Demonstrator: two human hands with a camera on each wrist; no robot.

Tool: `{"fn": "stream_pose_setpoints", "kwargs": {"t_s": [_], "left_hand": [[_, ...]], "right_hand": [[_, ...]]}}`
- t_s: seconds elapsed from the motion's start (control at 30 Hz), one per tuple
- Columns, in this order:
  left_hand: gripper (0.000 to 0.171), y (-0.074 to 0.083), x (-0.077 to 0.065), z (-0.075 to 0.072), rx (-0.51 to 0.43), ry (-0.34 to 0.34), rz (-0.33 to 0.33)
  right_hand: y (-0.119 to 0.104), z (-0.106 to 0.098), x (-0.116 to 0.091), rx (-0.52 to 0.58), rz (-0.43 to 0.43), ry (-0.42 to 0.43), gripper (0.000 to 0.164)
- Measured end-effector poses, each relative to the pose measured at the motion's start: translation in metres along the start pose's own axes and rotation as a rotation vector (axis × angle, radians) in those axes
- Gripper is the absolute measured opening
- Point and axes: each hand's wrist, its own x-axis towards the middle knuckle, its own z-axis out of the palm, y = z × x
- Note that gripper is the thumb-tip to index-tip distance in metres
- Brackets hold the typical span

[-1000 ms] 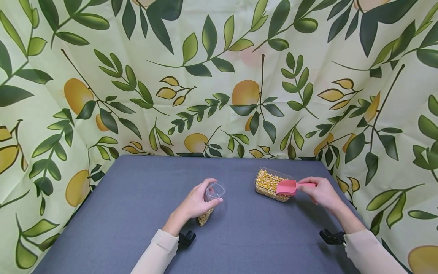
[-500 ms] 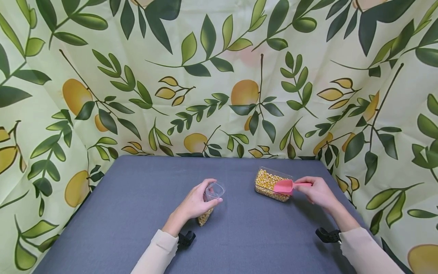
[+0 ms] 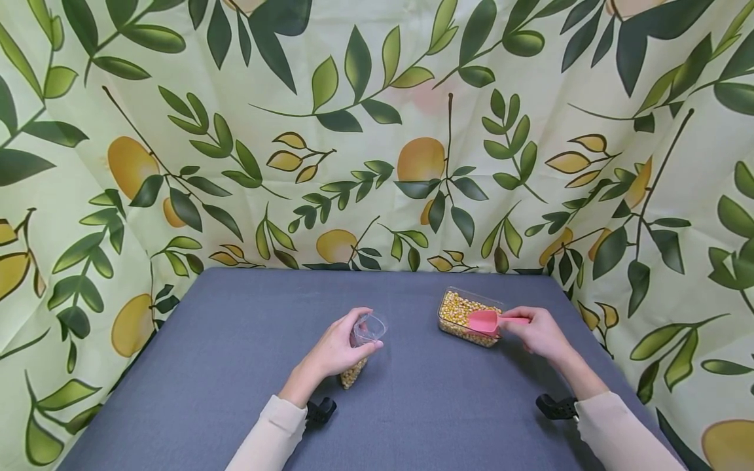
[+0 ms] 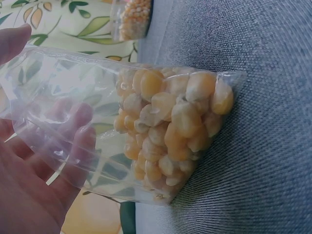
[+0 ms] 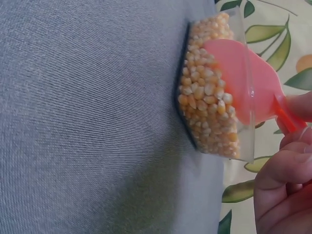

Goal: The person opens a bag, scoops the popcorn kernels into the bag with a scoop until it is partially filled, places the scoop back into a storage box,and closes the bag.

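My left hand point(image 3: 334, 345) holds a clear plastic bag point(image 4: 168, 114) near its top, thumb on one side and fingers on the other. Its mouth is spread, and corn kernels fill the lower part, which stands on the table. On the right, my right hand point(image 3: 543, 335) pinches the handle of a pink scoop point(image 3: 484, 320) between thumb and fingers. The blade of the scoop dips into a clear rectangular container point(image 3: 458, 332) of yellow and whitish corn kernels. In the right wrist view the blade's front part lies among the kernels behind the container wall point(image 5: 246, 139).
Both things stand on a dark blue-grey cloth-covered table point(image 3: 406, 405). A curtain point(image 3: 365, 150) printed with leaves and oranges rises behind the table and along both sides. Black wrist straps point(image 3: 321, 411) sit at both wrists.
My right hand has moved left with the scoop, which has slid farther into the container over the kernels. The left hand and the bag have stayed in place.
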Motion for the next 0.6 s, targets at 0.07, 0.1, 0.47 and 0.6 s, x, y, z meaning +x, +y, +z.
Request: {"fn": "stream_pose_setpoints", "kwargs": {"t_s": [0.07, 0.1, 0.47, 0.6], "left_hand": [[0.065, 0.000, 0.000, 0.000, 0.001, 0.001, 0.001], [0.065, 0.000, 0.000, 0.001, 0.000, 0.000, 0.001], [0.062, 0.000, 0.000, 0.002, 0.001, 0.003, -0.011], [0.063, 0.000, 0.000, 0.002, -0.001, 0.001, -0.012]], "right_hand": [[0.002, 0.001, 0.000, -0.009, -0.006, -0.003, 0.037], [0.002, 0.002, 0.000, -0.008, -0.003, 0.001, 0.037], [0.004, 0.011, 0.004, 0.016, 0.034, 0.023, 0.039], [0.004, 0.015, 0.004, 0.023, 0.033, 0.030, 0.038]]}}
